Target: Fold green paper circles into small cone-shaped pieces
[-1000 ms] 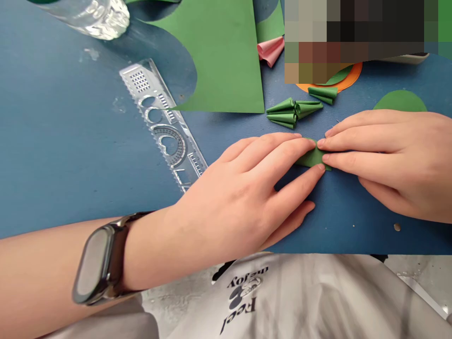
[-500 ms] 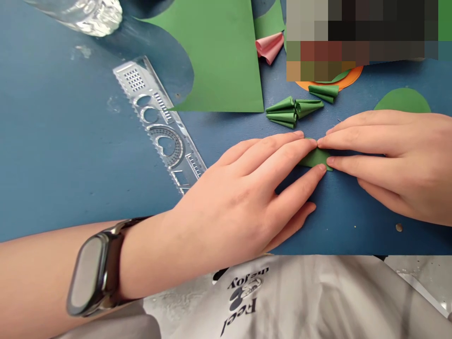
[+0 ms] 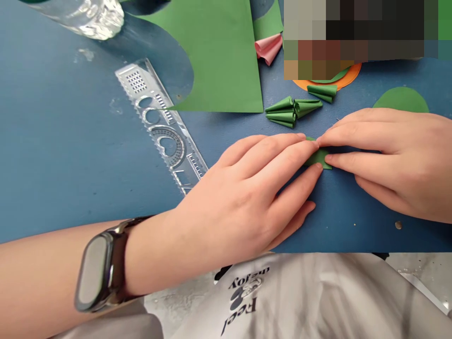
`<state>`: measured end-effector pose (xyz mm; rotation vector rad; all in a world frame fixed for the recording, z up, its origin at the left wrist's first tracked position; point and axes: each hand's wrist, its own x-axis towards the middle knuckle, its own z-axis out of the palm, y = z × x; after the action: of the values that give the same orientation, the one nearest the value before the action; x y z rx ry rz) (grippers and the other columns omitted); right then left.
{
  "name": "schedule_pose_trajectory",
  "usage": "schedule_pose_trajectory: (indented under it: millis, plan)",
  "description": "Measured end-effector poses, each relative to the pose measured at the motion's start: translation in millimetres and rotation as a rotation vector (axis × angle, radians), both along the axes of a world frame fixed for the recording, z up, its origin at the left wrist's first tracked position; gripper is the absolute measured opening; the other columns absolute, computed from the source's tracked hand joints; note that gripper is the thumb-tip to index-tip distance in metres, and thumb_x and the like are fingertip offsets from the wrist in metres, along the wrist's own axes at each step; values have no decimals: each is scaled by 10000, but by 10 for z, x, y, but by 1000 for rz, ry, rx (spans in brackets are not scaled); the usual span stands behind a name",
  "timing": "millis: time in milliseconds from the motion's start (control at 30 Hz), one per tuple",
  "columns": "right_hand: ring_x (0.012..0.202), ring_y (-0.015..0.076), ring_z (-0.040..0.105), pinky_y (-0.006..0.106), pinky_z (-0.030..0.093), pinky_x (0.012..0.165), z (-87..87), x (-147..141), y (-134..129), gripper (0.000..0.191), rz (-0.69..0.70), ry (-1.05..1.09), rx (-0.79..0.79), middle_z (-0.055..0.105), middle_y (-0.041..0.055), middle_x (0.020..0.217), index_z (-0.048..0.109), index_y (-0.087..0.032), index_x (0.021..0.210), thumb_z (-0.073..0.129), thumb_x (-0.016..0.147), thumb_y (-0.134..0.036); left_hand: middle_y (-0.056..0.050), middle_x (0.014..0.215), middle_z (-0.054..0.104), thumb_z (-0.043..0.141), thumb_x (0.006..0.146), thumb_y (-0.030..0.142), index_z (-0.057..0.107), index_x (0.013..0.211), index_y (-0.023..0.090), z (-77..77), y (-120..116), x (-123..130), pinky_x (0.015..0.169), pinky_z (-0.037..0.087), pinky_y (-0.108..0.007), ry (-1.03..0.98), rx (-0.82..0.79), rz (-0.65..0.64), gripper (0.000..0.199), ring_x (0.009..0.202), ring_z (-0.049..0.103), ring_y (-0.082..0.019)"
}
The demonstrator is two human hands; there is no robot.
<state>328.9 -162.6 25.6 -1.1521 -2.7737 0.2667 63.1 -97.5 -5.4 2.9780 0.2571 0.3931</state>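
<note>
A small folded piece of green paper [image 3: 318,158] lies on the blue table, pinched between the fingertips of both hands. My left hand [image 3: 252,188], with a dark band on its wrist, reaches over it; its fingers cover the paper's left part. From the other side, my right hand [image 3: 402,160] holds the right edge with thumb and index finger. Just beyond the fingers sit rolled green paper cones [image 3: 282,112], grouped points outward, and a separate green rolled piece [image 3: 322,92]. Under my right hand's far side a green paper circle [image 3: 402,99] is partly hidden.
A large green paper sheet [image 3: 224,61] with curved cutouts lies ahead, beside a pink rolled paper [image 3: 269,48]. Left of my hand is a clear stencil ruler [image 3: 164,127]. A clear glass vessel [image 3: 95,19] stands top left. An orange paper circle [image 3: 355,73] is partly blurred out.
Both hands stay at the green paper. My left fingers have shifted very slightly, showing a little more of its upper edge and less of its left side.
</note>
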Motion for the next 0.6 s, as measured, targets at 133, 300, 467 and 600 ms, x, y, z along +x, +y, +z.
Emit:
schedule_pose_trajectory:
  millis: [133, 300, 467, 600]
  plan:
    - [1179, 367, 714, 545, 707, 873, 10, 12, 18, 282, 49, -2, -3, 738, 176, 1237, 761, -137, 989, 487, 972, -70, -188, 1440, 706, 535, 1104, 353, 593, 1379, 121, -3, 3, 19, 1090, 645, -514, 5, -14, 1, 364, 1325, 712, -336]
    - [1224, 389, 691, 557, 702, 842, 9, 47, 27, 293, 62, 14, -38, 708, 192, 1274, 762, -154, 940, 479, 961, -81, -206, 1423, 711, 595, 1080, 381, 610, 1342, 93, -22, -3, 18, 1114, 643, -499, -17, -20, -4, 389, 1321, 719, -342]
    - [1134, 341, 721, 540, 702, 886, 20, 61, 26, 281, 37, 20, -33, 743, 149, 1205, 742, -169, 942, 478, 952, -75, -184, 1427, 710, 570, 1091, 393, 610, 1333, 122, -12, 8, 8, 1101, 655, -495, -10, -18, -8, 366, 1322, 722, -330]
    - [1202, 369, 691, 526, 696, 788, 28, 31, 16, 286, 58, -6, -27, 709, 176, 1269, 741, -168, 980, 473, 937, -78, -200, 1426, 702, 552, 1103, 378, 595, 1362, 97, -8, 5, 23, 1093, 658, -518, -13, -11, -3, 384, 1324, 719, -347]
